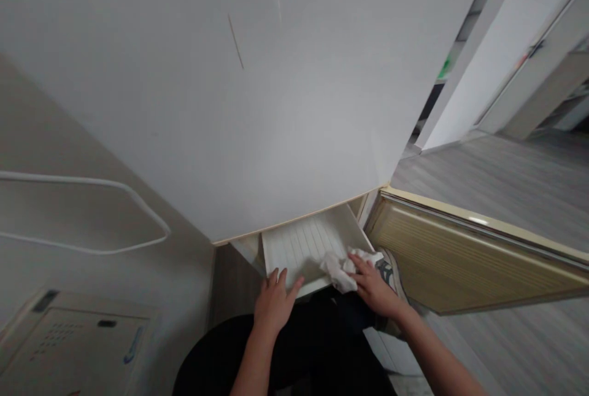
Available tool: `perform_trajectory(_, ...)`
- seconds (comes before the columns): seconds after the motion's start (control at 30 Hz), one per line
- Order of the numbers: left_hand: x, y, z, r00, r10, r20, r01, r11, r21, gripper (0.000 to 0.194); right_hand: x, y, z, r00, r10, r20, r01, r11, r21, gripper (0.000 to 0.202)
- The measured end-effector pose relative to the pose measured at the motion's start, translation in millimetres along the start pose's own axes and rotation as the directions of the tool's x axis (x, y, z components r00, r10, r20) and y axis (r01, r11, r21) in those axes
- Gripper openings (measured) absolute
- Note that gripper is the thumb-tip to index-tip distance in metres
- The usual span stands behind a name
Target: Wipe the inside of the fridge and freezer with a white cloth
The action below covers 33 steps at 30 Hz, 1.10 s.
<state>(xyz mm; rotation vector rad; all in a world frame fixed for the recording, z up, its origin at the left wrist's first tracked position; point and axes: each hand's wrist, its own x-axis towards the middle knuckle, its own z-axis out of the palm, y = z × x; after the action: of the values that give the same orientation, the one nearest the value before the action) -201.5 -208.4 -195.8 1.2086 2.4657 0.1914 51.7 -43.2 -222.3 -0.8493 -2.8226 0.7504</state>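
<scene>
A white drawer (301, 242) with a ribbed bottom is pulled out from under the large white panel (276, 107). My left hand (275, 301) rests at the drawer's front left edge, fingers apart and holding nothing. At the drawer's right side, my right hand (372, 285) has its fingers on a crumpled white cloth (339, 270), which lies over the front right corner and rim. Part of the cloth is hidden under those fingers.
A yellowish door (469, 255) stands open on the right, beside a shoe (391, 270). On the left wall are a white cable (92, 181) and a metal box cover (83, 341). Grey wood-look floor (519, 169) extends behind the door.
</scene>
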Motion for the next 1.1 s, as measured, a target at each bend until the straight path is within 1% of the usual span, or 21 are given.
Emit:
perform_trajectory(0.03, -0.4, 1.1, 2.7, 1.000, 0.010, 0.019, -0.010, 1.000, 0.020, 0.080, -4.4, 15.5, -3.8, 0.997, 0.070, -0.044, -0.072, 0.997, -0.038, 0.051)
perform_trajectory(0.1, -0.7, 3.3, 7.7, 0.998, 0.022, 0.065, -0.026, 0.998, 0.053, 0.085, -8.7, 38.7, -6.0, 0.968, 0.214, -0.132, -0.229, 0.967, -0.113, 0.051)
perform_trajectory(0.17, 0.0, 5.4, 11.3, 0.994, 0.023, 0.106, -0.029, 0.998, 0.063, 0.089, -8.9, 48.3, -2.2, 0.928, 0.312, -0.205, -0.350, 0.918, -0.187, 0.051)
perform_trajectory(0.23, 1.5, 7.3, 13.1, 0.992, 0.003, 0.123, -0.010, 0.998, 0.061, 0.092, -7.3, 45.5, 4.0, 0.900, 0.338, -0.275, -0.407, 0.876, -0.258, 0.051)
perform_trajectory(0.3, 3.4, 9.5, 13.4, 0.995, -0.025, 0.095, 0.020, 0.998, 0.051, 0.092, -5.8, 36.1, 9.5, 0.880, 0.324, -0.348, -0.434, 0.846, -0.310, 0.053)
perform_trajectory(0.33, 4.2, 10.6, 13.2, 0.997, -0.035, 0.074, 0.031, 0.999, 0.044, 0.087, -5.4, 31.2, 11.3, 0.871, 0.316, -0.376, -0.444, 0.835, -0.326, 0.053)
perform_trajectory(0.4, 5.1, 12.6, 12.3, 0.999, -0.034, 0.039, 0.033, 0.999, 0.027, 0.066, -5.1, 24.2, 13.0, 0.858, 0.304, -0.414, -0.455, 0.823, -0.339, 0.053)
perform_trajectory(0.47, 5.0, 13.3, 10.8, 1.000, -0.013, 0.013, 0.013, 1.000, 0.005, 0.042, -5.3, 22.2, 13.2, 0.860, 0.279, -0.427, -0.432, 0.843, -0.320, 0.054)
perform_trajectory(0.53, 4.2, 12.0, 9.1, 0.999, 0.008, -0.032, -0.008, 1.000, -0.022, 0.030, -6.0, 23.7, 12.8, 0.873, 0.237, -0.426, -0.368, 0.894, -0.257, 0.053)
perform_trajectory(0.63, 3.6, 7.6, 7.4, 0.989, 0.050, -0.139, -0.055, 0.998, -0.036, 0.026, -6.4, 26.6, 11.4, 0.878, 0.186, -0.441, -0.261, 0.958, -0.117, 0.048)
perform_trajectory(0.73, 4.9, 3.1, 8.6, 0.967, 0.102, -0.232, -0.109, 0.994, -0.017, 0.022, -3.0, 25.3, 7.6, 0.874, 0.171, -0.454, -0.203, 0.979, -0.022, 0.045)
perform_trajectory(0.83, 6.5, 0.1, 11.6, 0.941, 0.140, -0.307, -0.145, 0.989, 0.004, 0.020, 5.2, 18.1, 2.0, 0.880, 0.155, -0.449, -0.167, 0.986, 0.012, 0.040)
perform_trajectory(0.93, 7.3, 0.4, 13.2, 0.917, 0.173, -0.359, -0.178, 0.984, 0.020, 0.019, 15.0, 6.3, -1.4, 0.888, 0.124, -0.442, -0.132, 0.991, 0.013, 0.036)
perform_trajectory(1.03, 9.2, 6.3, 12.4, 0.886, 0.188, -0.423, -0.195, 0.980, 0.028, 0.020, 23.3, -6.1, 0.5, 0.884, 0.080, -0.460, -0.082, 0.996, 0.015, 0.038)
perform_trajectory(1.1, 12.5, 12.6, 11.3, 0.859, 0.192, -0.475, -0.202, 0.979, 0.031, 0.021, 28.5, -12.4, 3.6, 0.874, 0.075, -0.481, -0.071, 0.997, 0.026, 0.042)
